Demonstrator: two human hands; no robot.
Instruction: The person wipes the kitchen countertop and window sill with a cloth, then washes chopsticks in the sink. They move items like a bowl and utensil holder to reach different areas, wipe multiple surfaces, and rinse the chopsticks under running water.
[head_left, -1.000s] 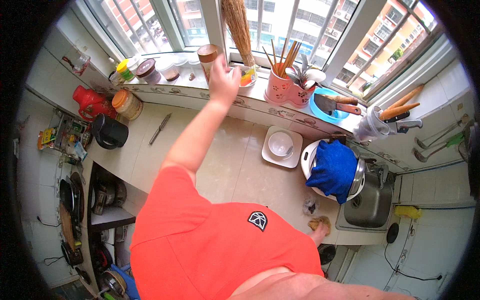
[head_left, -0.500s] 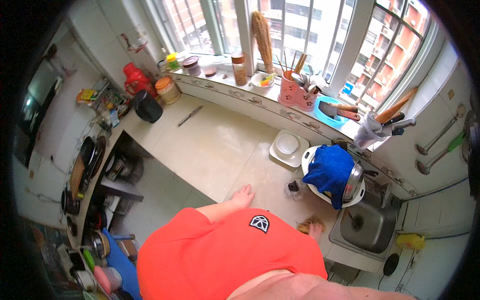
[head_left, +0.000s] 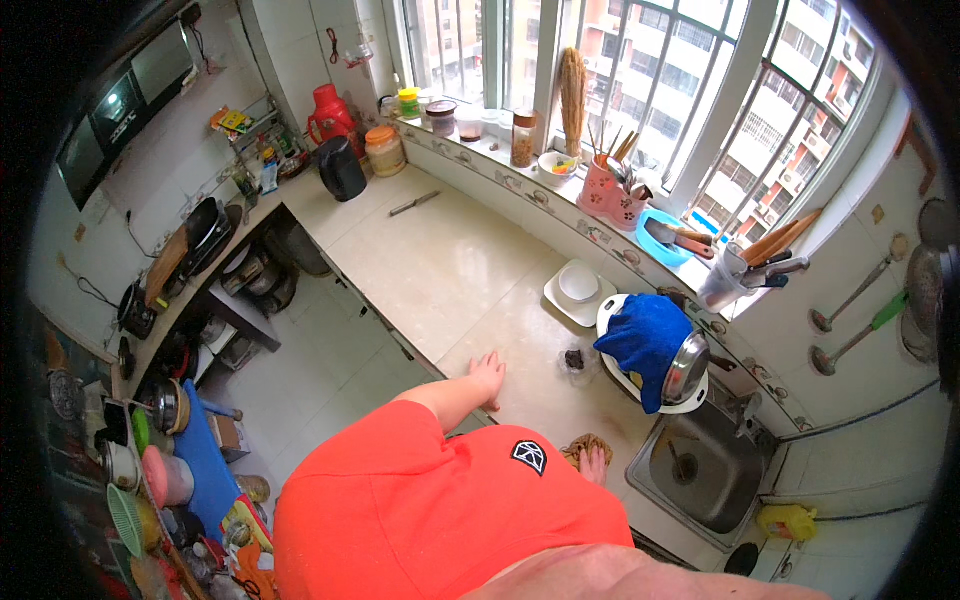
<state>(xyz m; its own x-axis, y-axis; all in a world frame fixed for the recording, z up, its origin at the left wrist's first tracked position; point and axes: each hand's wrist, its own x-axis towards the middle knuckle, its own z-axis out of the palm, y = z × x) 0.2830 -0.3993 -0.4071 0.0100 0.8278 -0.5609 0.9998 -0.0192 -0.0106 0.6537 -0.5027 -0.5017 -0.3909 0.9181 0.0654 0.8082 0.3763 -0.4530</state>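
Note:
My left hand (head_left: 487, 379) lies on the pale countertop (head_left: 430, 265) near its front edge, fingers stretched out, holding nothing. Close to the sink, my right hand (head_left: 594, 463) presses on a crumpled brown cloth (head_left: 577, 448), its fingers over the top. A small clear plastic bag with something dark in it (head_left: 574, 361) rests on the counter beyond the cloth. Behind that, a white bowl (head_left: 578, 282) sits on a square white dish (head_left: 558, 303).
At right, a white basin (head_left: 684, 406) holds a blue cloth (head_left: 642, 345) and a metal bowl (head_left: 687, 368), beside the steel sink (head_left: 720, 500). A knife (head_left: 415, 203) lies farther back. Jars, a pink utensil holder (head_left: 606, 197) and a knife holder (head_left: 722, 282) line the windowsill.
The head view has shifted, so the scene sits differently. My right hand, smeared by motion before, now shows clearly on the brown cloth. My left hand stays flat on the counter.

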